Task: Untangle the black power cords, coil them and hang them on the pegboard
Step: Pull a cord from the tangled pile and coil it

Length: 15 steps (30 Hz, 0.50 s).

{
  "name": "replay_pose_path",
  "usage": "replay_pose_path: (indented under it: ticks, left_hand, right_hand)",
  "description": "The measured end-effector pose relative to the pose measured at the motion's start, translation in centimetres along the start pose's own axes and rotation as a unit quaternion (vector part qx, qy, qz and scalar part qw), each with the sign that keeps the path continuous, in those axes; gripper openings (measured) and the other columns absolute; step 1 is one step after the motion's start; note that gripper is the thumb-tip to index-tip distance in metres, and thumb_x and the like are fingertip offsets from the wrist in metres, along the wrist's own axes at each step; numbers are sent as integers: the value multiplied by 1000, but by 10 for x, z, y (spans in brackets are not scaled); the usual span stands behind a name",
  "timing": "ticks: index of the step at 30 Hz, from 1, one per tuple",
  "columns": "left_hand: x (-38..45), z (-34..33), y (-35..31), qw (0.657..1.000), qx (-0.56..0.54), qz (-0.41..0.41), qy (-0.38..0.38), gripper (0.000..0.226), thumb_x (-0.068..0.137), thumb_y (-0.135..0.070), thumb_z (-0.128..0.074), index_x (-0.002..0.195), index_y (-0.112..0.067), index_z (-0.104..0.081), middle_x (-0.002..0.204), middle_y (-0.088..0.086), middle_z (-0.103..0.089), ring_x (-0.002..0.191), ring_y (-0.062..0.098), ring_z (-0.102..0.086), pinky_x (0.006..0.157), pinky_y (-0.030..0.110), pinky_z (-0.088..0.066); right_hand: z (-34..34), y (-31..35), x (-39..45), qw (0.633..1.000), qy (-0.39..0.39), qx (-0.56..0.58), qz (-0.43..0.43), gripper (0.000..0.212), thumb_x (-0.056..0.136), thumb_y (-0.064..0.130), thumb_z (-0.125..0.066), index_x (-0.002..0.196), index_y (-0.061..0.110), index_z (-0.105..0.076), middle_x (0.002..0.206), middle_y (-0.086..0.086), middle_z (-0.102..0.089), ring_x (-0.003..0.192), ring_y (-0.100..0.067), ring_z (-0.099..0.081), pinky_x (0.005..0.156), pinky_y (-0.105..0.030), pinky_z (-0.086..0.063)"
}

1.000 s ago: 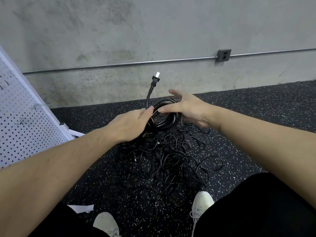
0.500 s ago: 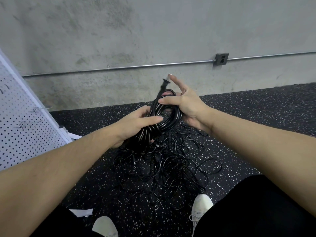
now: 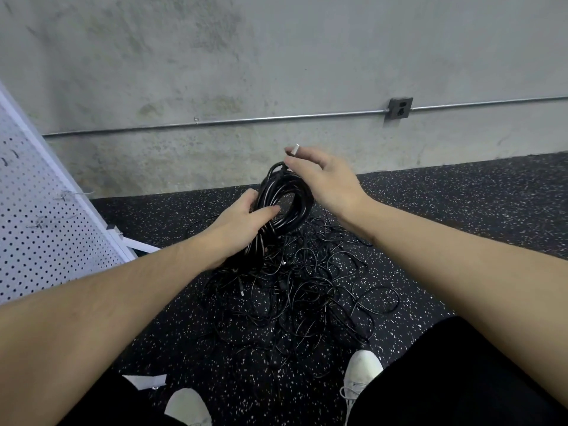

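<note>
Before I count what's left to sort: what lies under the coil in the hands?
Under the coil a tangle of thin black cords sprawls on the speckled floor. The left hand and the coil cover its far edge.

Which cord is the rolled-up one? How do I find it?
Start at the grey wall outlet, then look down and left to where the two hands meet. The left hand grips a thick black coil held up in the air. Unlike the messy cord pile on the floor below, it makes neat round loops.
</note>
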<state>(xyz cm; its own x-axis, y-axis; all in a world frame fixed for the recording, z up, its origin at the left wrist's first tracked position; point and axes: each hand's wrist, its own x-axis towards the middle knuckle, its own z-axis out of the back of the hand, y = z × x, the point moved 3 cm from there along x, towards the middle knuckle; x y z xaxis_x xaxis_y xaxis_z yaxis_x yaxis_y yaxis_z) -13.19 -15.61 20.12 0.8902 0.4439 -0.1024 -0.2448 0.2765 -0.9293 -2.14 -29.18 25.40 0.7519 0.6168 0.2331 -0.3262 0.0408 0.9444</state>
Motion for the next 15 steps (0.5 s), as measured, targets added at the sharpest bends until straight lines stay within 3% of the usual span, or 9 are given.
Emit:
replay_pose_path:
  ticks: [4,8,12,15]
  left_hand:
    - [4,-2,-5,999,-44,12,-7,31,97,-52,-62,120,-32,-56,99,11,-77,79,31,-74,81,54,-62]
    - [1,-3,-14,995,-102,9,9,38,101,-48,-58,130,-26,-49,85,9,-76,68,26,-73,57,37,-59]
    - [-1,2,-14,993,-114,18,-14,38,101,-48,-59,130,-26,-51,87,9,-75,64,23,-72,53,33,-57]
    - [2,9,-9,996,-79,16,-45,28,100,-45,-60,122,-28,-55,95,9,-74,69,24,-72,65,42,-61]
  right_hand:
    - [-4,2,1,998,-23,47,31,21,101,18,-61,122,22,-65,108,4,-75,104,-6,-70,101,-27,-52]
    - [-9,9,5,982,-35,184,21,13,106,13,-51,117,16,-56,88,0,-74,87,-12,-73,91,-32,-58]
    - [8,9,11,962,-102,253,-8,11,107,20,-51,102,16,-59,74,2,-62,68,-11,-65,73,-23,-55]
    - [11,4,11,968,-69,241,-30,18,106,22,-52,116,12,-62,80,1,-61,65,-9,-63,67,-22,-54]
